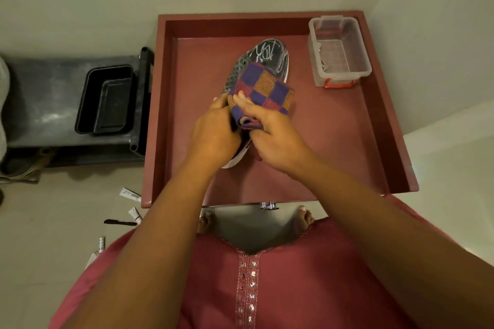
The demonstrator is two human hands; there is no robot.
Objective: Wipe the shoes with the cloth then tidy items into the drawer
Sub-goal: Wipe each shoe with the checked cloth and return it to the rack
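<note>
Now | both hands [213,131] [275,136] grip cloth [264,91] on shoe [270,57] | clear tub [358,43] in tray [347,141]

We see a woven cloth [264,88], checked and ribbed in texture, matt. The shoe [270,57] under it has a glossy dark toe with pale scribbles, a perforated grey side panel and a smooth white sole edge. The drawer [334,141] looks painted, smooth with a dull sheen. The box [339,51] is clear plastic. The black tray [107,99] looks like matt plastic. The garment [280,288] is soft cloth with shiny trim.
</note>
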